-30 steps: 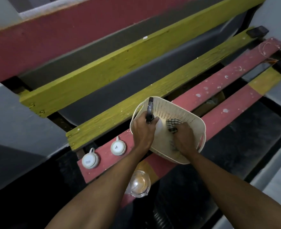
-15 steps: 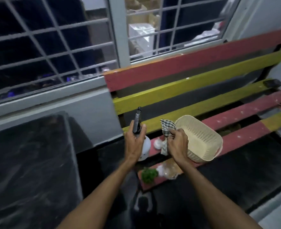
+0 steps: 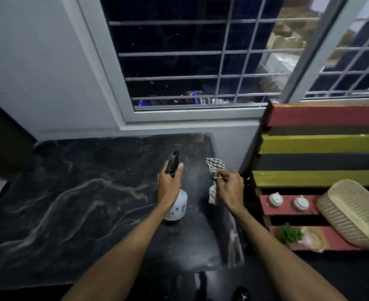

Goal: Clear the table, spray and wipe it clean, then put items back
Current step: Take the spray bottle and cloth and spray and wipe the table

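Left hand (image 3: pixel 168 185): gripped round the neck of a white spray bottle (image 3: pixel 178 206); black nozzle points away from the person
Right hand (image 3: pixel 229 187): pinches a checked cloth (image 3: pixel 215 168); cloth hangs just beside the bottle
Marble top (image 3: pixel 70 203): dark, veined, below a barred window (image 3: pixel 190 61); both hands over its right part
Bench (image 3: pixel 320 142): red and yellow slats, right of the top; carries a tilted basket (image 3: pixel 353 216), two white jars (image 3: pixel 276 199), greens (image 3: pixel 289 234), a glass bowl (image 3: pixel 314 237)
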`<state>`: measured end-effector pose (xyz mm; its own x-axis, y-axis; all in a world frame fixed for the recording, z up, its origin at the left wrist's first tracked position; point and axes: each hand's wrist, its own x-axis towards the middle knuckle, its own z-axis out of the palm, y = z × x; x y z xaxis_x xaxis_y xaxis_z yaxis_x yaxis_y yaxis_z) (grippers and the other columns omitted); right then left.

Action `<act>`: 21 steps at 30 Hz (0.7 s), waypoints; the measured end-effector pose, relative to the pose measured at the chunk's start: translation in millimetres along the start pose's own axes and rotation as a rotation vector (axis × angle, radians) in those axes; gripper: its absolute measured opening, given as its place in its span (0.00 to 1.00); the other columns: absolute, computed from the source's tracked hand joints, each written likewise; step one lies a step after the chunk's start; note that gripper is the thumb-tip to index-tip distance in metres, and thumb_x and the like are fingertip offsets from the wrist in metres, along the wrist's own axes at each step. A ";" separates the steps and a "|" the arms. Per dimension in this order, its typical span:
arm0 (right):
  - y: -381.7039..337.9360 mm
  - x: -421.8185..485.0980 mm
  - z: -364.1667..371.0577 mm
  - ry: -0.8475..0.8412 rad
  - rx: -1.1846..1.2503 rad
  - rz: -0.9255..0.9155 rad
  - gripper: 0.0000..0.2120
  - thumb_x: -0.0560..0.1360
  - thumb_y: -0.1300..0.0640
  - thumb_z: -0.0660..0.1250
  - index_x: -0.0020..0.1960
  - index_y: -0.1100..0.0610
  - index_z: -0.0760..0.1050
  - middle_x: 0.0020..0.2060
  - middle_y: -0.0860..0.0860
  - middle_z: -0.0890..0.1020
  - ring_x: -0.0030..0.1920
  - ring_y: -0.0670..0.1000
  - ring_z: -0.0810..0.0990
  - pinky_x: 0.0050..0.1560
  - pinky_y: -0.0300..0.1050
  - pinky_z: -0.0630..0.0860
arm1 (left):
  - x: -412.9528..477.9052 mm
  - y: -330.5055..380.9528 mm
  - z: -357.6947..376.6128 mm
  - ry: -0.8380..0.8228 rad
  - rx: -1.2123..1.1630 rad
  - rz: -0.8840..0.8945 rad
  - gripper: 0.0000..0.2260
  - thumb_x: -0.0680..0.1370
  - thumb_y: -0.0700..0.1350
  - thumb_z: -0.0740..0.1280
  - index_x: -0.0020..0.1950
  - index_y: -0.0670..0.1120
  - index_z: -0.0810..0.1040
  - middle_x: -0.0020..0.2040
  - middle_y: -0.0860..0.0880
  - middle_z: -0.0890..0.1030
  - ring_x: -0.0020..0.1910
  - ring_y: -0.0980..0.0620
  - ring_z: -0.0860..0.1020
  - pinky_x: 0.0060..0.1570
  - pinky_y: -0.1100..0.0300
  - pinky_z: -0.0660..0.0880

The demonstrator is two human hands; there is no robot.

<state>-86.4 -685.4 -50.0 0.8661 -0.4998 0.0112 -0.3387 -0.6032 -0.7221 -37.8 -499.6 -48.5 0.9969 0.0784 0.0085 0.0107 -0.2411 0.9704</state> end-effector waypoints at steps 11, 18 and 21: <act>-37.0 26.9 70.5 -0.087 -0.026 0.024 0.18 0.70 0.59 0.67 0.59 0.50 0.83 0.51 0.54 0.86 0.53 0.55 0.83 0.54 0.44 0.76 | 35.9 -30.4 -64.5 0.037 0.256 -0.114 0.14 0.78 0.53 0.72 0.43 0.42 0.82 0.33 0.51 0.78 0.35 0.51 0.77 0.34 0.63 0.69; -19.0 71.6 76.9 -0.033 0.001 0.087 0.19 0.70 0.65 0.66 0.60 0.56 0.82 0.55 0.58 0.84 0.58 0.60 0.80 0.59 0.48 0.74 | 59.2 -44.4 -37.7 0.001 0.326 -0.167 0.17 0.76 0.54 0.74 0.41 0.40 0.82 0.34 0.47 0.81 0.38 0.45 0.81 0.37 0.58 0.72; -10.5 95.4 83.1 -0.005 -0.011 0.101 0.19 0.72 0.65 0.65 0.61 0.55 0.81 0.56 0.58 0.82 0.57 0.60 0.79 0.60 0.49 0.74 | 69.4 -51.0 -24.4 0.022 0.300 -0.169 0.15 0.77 0.52 0.74 0.37 0.43 0.79 0.32 0.48 0.81 0.34 0.49 0.80 0.36 0.60 0.70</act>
<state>30.3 -675.1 -98.8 0.8292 -0.5552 -0.0651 -0.4285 -0.5564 -0.7119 28.8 -458.2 -91.5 0.9771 0.1620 -0.1377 0.2013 -0.4966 0.8443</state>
